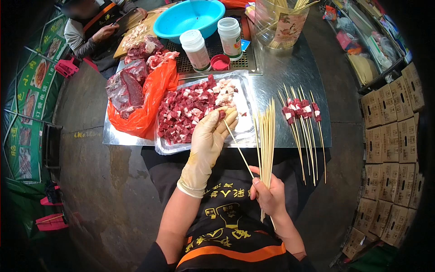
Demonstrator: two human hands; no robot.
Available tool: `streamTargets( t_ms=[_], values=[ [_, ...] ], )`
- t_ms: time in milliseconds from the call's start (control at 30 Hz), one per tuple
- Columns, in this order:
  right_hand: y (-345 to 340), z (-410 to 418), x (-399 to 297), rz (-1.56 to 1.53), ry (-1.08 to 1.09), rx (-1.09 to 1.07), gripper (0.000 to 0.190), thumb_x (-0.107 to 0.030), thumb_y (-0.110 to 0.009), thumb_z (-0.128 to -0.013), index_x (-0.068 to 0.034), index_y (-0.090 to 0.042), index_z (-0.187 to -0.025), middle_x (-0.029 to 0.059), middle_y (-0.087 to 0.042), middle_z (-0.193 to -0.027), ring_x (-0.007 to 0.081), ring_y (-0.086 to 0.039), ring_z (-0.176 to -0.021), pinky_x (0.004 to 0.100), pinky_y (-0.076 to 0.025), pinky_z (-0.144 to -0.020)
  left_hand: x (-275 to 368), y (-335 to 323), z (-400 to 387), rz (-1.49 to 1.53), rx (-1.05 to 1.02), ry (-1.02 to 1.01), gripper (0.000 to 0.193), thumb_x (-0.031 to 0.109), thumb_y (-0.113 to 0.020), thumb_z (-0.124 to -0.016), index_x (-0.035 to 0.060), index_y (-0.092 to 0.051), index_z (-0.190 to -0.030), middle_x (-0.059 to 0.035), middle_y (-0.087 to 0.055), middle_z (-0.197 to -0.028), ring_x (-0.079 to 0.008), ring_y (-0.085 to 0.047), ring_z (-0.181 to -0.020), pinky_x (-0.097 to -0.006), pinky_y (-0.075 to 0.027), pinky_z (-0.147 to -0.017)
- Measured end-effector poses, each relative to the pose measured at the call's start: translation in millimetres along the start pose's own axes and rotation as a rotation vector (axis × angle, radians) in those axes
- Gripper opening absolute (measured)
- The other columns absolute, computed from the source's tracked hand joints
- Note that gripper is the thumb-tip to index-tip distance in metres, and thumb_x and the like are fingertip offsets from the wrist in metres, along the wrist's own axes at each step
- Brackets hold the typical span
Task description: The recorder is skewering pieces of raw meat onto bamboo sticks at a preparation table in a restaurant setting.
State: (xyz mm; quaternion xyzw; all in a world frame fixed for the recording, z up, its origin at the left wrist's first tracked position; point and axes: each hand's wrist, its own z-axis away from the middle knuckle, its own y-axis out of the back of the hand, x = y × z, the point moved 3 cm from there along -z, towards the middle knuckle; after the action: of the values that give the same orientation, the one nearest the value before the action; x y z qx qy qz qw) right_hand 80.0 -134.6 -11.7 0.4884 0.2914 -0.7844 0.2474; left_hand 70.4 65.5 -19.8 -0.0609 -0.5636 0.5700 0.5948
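Observation:
My left hand (211,132), in a pale latex glove, holds a red meat cube (222,114) between thumb and fingers. One wooden skewer (238,149) runs from that cube down to my bare right hand (268,193). The right hand also grips a bundle of bare skewers (266,146), tips up. Beneath the glove lies a metal tray (246,97) lined with clear plastic. It bears diced red meat (185,114) and pale fat cubes (225,91). Several skewers threaded with meat (300,108) lie at the right, their bare ends past the table's front edge.
Large raw meat pieces (127,86) lie on a red plastic bag (149,114) at left. Behind the tray stand two white jars (195,51), a red lid (220,62), a blue basin (188,18) and a clear skewer tub (282,25). Across the table, a co-worker's hand (105,33) holds a knife.

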Motion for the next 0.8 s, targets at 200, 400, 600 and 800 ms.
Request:
streamTargets(
  t_ms=[200,400,600,800],
  values=[
    [-2,-1,3,-0.042,0.045,0.012,0.032,-0.009,-0.048,-0.087,0.007,-0.051,-0.114,0.0028,-0.050,-0.054,0.0069,-0.046,-0.046,0.0191,-0.033,-0.042,-3,-1,2,-0.010,-0.016,0.000,0.028,0.017,-0.052,-0.089,-0.0049,-0.053,-0.106,-0.0197,-0.057,-0.109,-0.0297,-0.055,-0.106,-0.0405,-0.045,-0.093],
    [-5,0,3,0.079,0.127,0.043,0.029,-0.008,-0.045,-0.087,0.005,-0.054,-0.111,0.0004,-0.049,-0.051,0.0057,-0.048,-0.048,0.0210,-0.039,-0.048,-9,-6,8,-0.018,-0.031,-0.036,0.023,0.013,-0.051,-0.089,-0.0045,-0.053,-0.103,-0.0208,-0.058,-0.106,-0.0303,-0.058,-0.100,-0.0398,-0.046,-0.091],
    [-5,0,4,0.102,0.179,0.071,0.028,-0.008,-0.045,-0.087,0.005,-0.055,-0.110,0.0000,-0.048,-0.051,0.0051,-0.047,-0.048,0.0210,-0.039,-0.047,-13,-6,10,-0.082,-0.099,0.012,0.018,0.012,-0.051,-0.089,-0.0030,-0.055,-0.098,-0.0197,-0.060,-0.103,-0.0273,-0.061,-0.097,-0.0360,-0.047,-0.089],
    [2,-15,10,-0.030,0.102,0.159,0.030,-0.010,-0.046,-0.088,0.006,-0.053,-0.112,-0.0009,-0.048,-0.054,0.0037,-0.045,-0.049,0.0189,-0.035,-0.045,-48,-3,29,-0.274,-0.110,0.229,0.022,0.012,-0.051,-0.090,-0.0038,-0.054,-0.105,-0.0201,-0.061,-0.101,-0.0236,-0.064,-0.086,-0.0307,-0.050,-0.080]
  ],
)
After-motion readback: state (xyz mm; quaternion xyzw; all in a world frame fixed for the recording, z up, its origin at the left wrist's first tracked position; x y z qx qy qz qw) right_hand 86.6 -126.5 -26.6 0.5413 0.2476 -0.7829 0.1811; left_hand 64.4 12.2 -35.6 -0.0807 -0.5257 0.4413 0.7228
